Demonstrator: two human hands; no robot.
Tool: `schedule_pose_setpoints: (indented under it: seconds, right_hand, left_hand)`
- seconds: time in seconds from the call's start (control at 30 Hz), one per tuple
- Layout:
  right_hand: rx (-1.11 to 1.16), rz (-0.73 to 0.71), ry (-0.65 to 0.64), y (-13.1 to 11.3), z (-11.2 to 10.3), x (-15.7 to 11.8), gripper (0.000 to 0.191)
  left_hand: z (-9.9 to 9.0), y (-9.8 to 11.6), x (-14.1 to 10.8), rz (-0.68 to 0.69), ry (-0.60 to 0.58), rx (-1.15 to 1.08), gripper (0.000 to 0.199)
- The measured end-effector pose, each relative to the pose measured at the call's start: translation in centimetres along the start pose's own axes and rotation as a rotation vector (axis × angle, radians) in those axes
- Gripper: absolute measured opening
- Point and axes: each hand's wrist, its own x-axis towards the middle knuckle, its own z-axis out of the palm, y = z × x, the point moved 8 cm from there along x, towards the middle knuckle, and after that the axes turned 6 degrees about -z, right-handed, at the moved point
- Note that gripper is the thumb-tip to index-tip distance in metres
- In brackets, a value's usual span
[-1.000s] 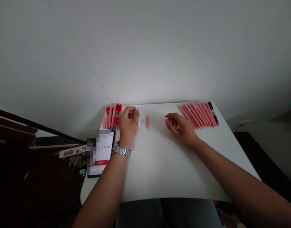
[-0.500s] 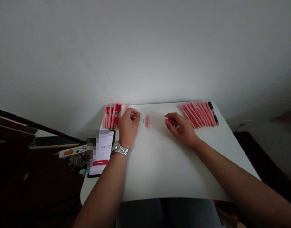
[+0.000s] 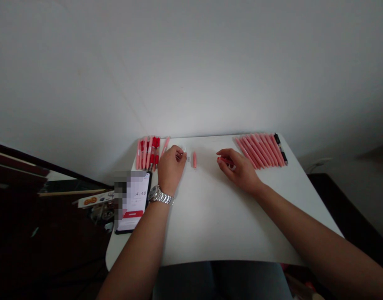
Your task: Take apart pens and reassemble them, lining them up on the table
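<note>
The right hand [image 3: 238, 170] is holding a red pen part [image 3: 223, 159], likely light, stiff and slick, suiting a mid-barrel pinch; the left hand [image 3: 172, 166] is apparently pinching a thin whitish piece [image 3: 185, 149].

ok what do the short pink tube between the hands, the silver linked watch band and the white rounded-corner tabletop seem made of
Short pink tube: probably plastic, smooth and satin, judging by its even colour. Silver linked watch band: likely metal, polished, since its links catch bright glints. White rounded-corner tabletop: perhaps laminate or painted board, smooth, with no visible grain; the core can't be told.
</note>
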Motion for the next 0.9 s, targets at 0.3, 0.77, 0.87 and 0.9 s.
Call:
schedule_pose_setpoints:
  seconds: [0.3, 0.77, 0.87, 0.9]
  right_hand:
    - [0.000, -0.004, -0.004, 0.09, 0.07, 0.04, 0.022]
    - [-0.005, 0.000, -0.011, 0.01, 0.05, 0.05, 0.022]
    - [-0.001, 0.010, -0.011, 0.10, 0.07, 0.03, 0.022]
    - [0.000, 0.011, -0.011, 0.11, 0.08, 0.04, 0.022]
  left_hand:
    - [0.31, 0.05, -0.12, 0.009, -0.026, 0.048, 0.005]
    - [0.24, 0.21, -0.12, -0.017, -0.046, 0.015, 0.005]
    - [0.22, 0.18, -0.04, -0.013, -0.041, 0.013, 0.005]
    - [0.21, 0.17, -0.03, -0.012, -0.040, 0.016, 0.005]
